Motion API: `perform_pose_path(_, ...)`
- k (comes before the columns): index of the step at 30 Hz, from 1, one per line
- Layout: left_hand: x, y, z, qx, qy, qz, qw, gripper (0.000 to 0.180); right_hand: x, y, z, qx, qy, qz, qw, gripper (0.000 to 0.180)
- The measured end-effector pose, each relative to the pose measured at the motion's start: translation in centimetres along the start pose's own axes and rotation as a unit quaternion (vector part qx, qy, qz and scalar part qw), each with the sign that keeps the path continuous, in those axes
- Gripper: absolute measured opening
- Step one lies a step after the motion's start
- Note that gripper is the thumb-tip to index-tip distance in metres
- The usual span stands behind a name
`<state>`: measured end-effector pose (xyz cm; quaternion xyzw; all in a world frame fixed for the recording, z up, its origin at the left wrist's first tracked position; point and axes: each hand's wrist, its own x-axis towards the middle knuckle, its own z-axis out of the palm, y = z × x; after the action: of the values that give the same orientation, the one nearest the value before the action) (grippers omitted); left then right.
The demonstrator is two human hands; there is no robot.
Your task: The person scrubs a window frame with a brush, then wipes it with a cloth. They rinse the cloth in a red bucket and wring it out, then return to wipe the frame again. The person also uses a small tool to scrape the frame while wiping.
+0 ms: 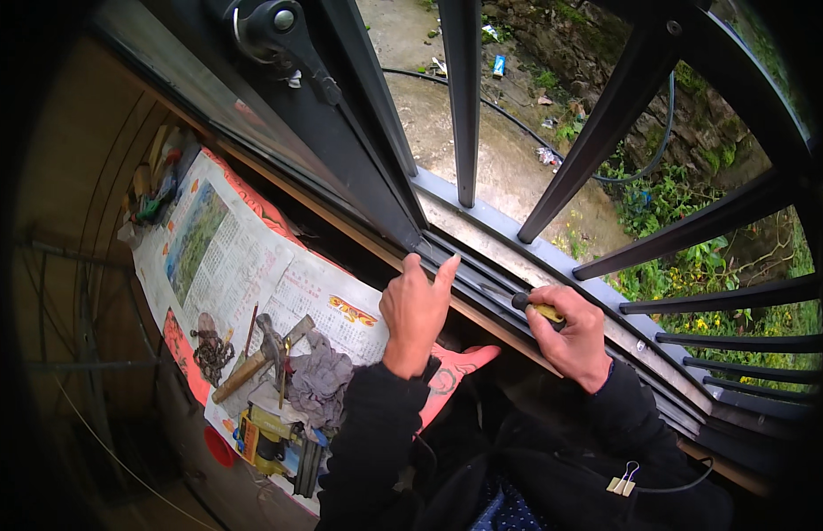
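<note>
My right hand (570, 332) is closed round the yellow-and-black handle of a screwdriver (547, 311). Its thin shaft points left, low over the dark sliding-window track (482, 281). Beside the lower corner of the dark window sash (376, 190), my left hand (417, 310) rests at the track's inner edge. Its thumb and a finger stretch apart with nothing seen between them; the other fingers are partly hidden.
Newspaper (243, 234) over red cloth lies left, bearing a hammer (252, 361), a grey rag (321, 380) and a dark chain-like clump (213, 347). Dark bars (464, 106) stand outside the window. A binder clip (623, 480) hangs on my clothing.
</note>
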<state>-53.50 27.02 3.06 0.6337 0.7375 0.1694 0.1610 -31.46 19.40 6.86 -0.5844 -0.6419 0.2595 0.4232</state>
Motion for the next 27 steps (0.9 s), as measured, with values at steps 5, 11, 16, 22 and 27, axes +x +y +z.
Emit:
perform_pose_path(5,3.7,0.1,2.8,-0.032,0.009,-0.023,0.999,0.05,-0.1,0.5,0.2,-0.007,0.001,-0.036,0.999,0.017)
perform_pose_path(11,3.9,-1.5,5.5,-0.122,-0.051,0.012,0.991,0.036,1.2,0.4,0.8,0.005,-0.007,-0.004,1.0,0.025)
perform_pose_path(16,-1.6,-0.5,4.3,-0.168,-0.245,0.089,0.951,0.029,2.5,0.0,2.6,0.059,0.003,-0.001,0.998,0.027)
perform_pose_path(22,-9.5,0.2,0.5,-0.174,-0.503,0.255,0.807,0.027,3.3,-0.9,2.7,0.076,0.026,0.026,0.996,0.028)
perform_pose_path(27,-13.3,-1.1,-3.2,-0.098,-0.369,0.307,0.872,0.021,2.9,-3.0,5.8,0.24,0.005,0.051,0.969,0.026)
